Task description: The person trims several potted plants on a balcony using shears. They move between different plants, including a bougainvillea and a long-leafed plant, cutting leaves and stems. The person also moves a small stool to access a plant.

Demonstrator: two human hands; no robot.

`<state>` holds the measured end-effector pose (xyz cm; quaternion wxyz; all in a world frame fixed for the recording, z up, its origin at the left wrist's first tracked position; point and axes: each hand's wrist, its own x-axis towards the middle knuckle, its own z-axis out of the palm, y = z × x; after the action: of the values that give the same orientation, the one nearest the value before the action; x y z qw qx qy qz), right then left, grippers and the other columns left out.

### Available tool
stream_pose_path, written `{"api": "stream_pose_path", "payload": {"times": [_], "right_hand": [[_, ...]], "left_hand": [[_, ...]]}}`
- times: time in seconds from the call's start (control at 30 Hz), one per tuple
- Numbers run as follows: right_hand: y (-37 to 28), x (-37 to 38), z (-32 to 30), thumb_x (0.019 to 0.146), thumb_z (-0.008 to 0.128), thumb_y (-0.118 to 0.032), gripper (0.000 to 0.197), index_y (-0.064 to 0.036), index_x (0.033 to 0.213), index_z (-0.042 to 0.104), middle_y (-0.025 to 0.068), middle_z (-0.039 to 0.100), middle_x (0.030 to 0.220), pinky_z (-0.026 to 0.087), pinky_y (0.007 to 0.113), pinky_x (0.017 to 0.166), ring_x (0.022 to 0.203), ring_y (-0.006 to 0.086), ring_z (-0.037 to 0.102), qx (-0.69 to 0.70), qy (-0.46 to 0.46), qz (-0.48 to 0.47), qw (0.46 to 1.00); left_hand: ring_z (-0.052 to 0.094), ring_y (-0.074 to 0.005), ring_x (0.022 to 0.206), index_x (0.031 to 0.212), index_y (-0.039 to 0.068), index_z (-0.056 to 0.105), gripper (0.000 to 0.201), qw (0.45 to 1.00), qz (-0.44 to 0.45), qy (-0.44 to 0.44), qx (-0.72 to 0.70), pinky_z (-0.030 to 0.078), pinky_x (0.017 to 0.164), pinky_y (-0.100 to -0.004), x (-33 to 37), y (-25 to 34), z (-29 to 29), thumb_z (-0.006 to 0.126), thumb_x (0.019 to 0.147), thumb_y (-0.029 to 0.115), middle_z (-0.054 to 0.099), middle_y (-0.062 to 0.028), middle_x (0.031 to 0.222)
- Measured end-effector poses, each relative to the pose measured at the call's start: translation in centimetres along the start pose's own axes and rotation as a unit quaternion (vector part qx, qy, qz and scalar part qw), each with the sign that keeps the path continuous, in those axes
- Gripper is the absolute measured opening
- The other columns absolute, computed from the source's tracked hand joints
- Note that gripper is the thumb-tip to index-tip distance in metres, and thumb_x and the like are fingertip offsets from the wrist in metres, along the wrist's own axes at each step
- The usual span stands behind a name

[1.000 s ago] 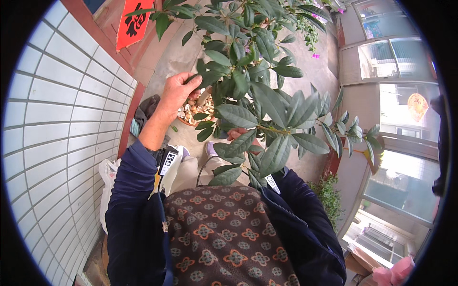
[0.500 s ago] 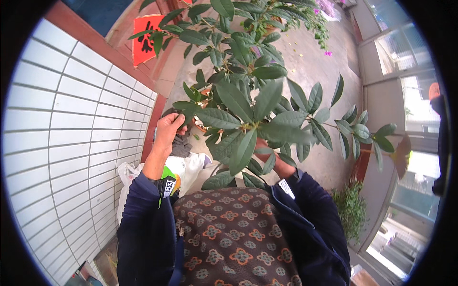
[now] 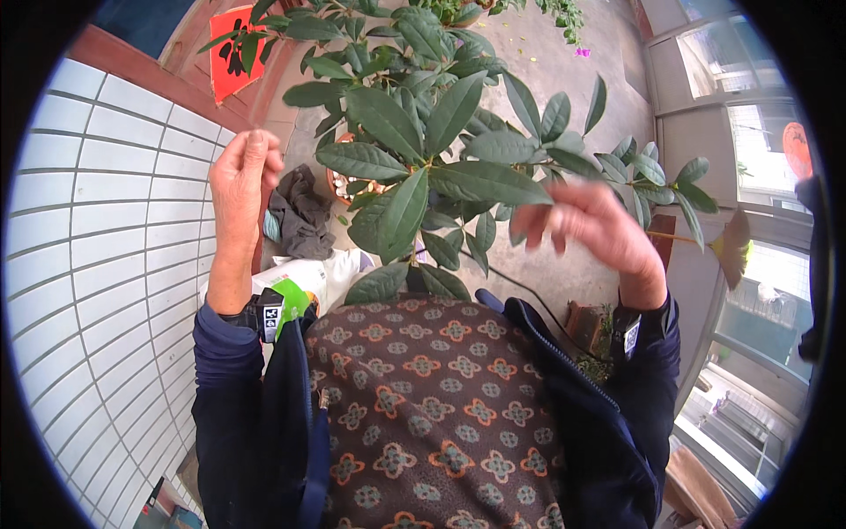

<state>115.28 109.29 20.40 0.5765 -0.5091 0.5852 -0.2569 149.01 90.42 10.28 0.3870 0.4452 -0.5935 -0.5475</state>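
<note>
A large-leaved potted shrub [image 3: 423,150] is being tended at close range, and the step in hand is judged to be work among its leaves. The left hand [image 3: 242,176] is raised beside the white tiled wall [image 3: 97,229], well clear of the foliage; its fingers are curled loosely together, and whether anything small is pinched in them cannot be told. The right hand [image 3: 586,225] is held at the right edge of the leaf cluster, its fingers slightly spread and bent downward, with the tips just beside a long dark leaf [image 3: 489,182]; the hand is blurred, so actual contact with the leaf cannot be confirmed, and nothing is seen clamped in it.

The shrub is rooted in a terracotta pot [image 3: 339,181] standing on the paved ground ahead of the person, its rim mostly hidden by leaves. A grey cloth [image 3: 300,216] lies crumpled just left of the pot, and a white bag with green print [image 3: 308,282] is seen below it, near the left wrist.

For the next move, a firm pinch on a single leaf or stem is judged to be called for, with neighbouring leaves parted so that only the chosen one is taken
</note>
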Motion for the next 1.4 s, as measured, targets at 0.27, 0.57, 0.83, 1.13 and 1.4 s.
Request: {"api": "stream_pose_path", "payload": {"times": [0.27, 0.57, 0.83, 1.13, 1.4], "right_hand": [[-2.6, 5.5, 3.0, 0.089, 0.060, -0.041, 0.044, 0.0014, 0.096, 0.063, 0.0022, 0.059, 0.072, 0.043, 0.025, 0.059, 0.067, 0.0086, 0.052, -0.103, 0.032, -0.103, 0.989], [-1.3, 6.7, 2.4, 0.088, 0.060, -0.018, 0.020, 0.0025, 0.090, 0.061, 0.0050, 0.055, 0.068, 0.039, 0.027, 0.055, 0.061, 0.0124, 0.047, -0.163, -0.114, -0.183, 0.963], [1.2, 6.8, 1.9, 0.089, 0.059, -0.034, 0.038, 0.0024, 0.080, 0.053, 0.0067, 0.049, 0.063, 0.031, 0.022, 0.038, 0.044, 0.0095, 0.041, 0.061, -0.205, -0.153, 0.965], [2.3, 5.0, 4.3, 0.090, 0.059, -0.029, 0.034, 0.0001, 0.077, 0.050, 0.0038, 0.042, 0.059, 0.025, 0.020, 0.036, 0.045, 0.0091, 0.036, 0.108, -0.211, -0.196, 0.951], [4.0, 0.0, 8.9, 0.093, 0.056, -0.023, 0.024, -0.0060, 0.079, 0.048, 0.0030, 0.042, 0.072, 0.028, 0.020, 0.046, 0.056, 0.0085, 0.035, 0.242, -0.269, -0.111, 0.926]], "left_hand": [[0.053, -0.0079, 0.063, 0.091, -0.001, 0.064, 0.060, 0.954, -0.051, -0.293, -0.043, 0.042, 0.057, -0.0206, -5.2, 5.5, 4.2, 0.055, 0.086, 0.058, 0.062, -0.0049, 0.071], [0.054, -0.0059, 0.049, 0.080, -0.002, 0.062, 0.017, 0.968, -0.132, -0.212, -0.023, 0.044, 0.044, -0.0210, -9.3, 4.8, 7.0, 0.064, 0.085, 0.014, 0.055, 0.0000, 0.061], [0.063, -0.0076, 0.060, 0.085, -0.001, 0.066, 0.023, 0.976, -0.082, -0.103, -0.176, 0.044, 0.048, -0.0199, -13.0, 3.1, 8.7, 0.065, 0.087, 0.022, 0.061, -0.0006, 0.069], [0.052, -0.0056, 0.051, 0.084, 0.000, 0.065, 0.019, 0.978, -0.055, -0.003, -0.201, 0.042, 0.048, -0.0209, -20.7, 0.7, 8.9, 0.062, 0.089, 0.018, 0.063, -0.0032, 0.064], [0.054, -0.0062, 0.055, 0.088, 0.000, 0.064, 0.021, 0.947, -0.135, 0.130, -0.260, 0.042, 0.049, -0.0194, -35.2, -3.3, 9.7, 0.059, 0.090, 0.021, 0.063, -0.0042, 0.068]]}}
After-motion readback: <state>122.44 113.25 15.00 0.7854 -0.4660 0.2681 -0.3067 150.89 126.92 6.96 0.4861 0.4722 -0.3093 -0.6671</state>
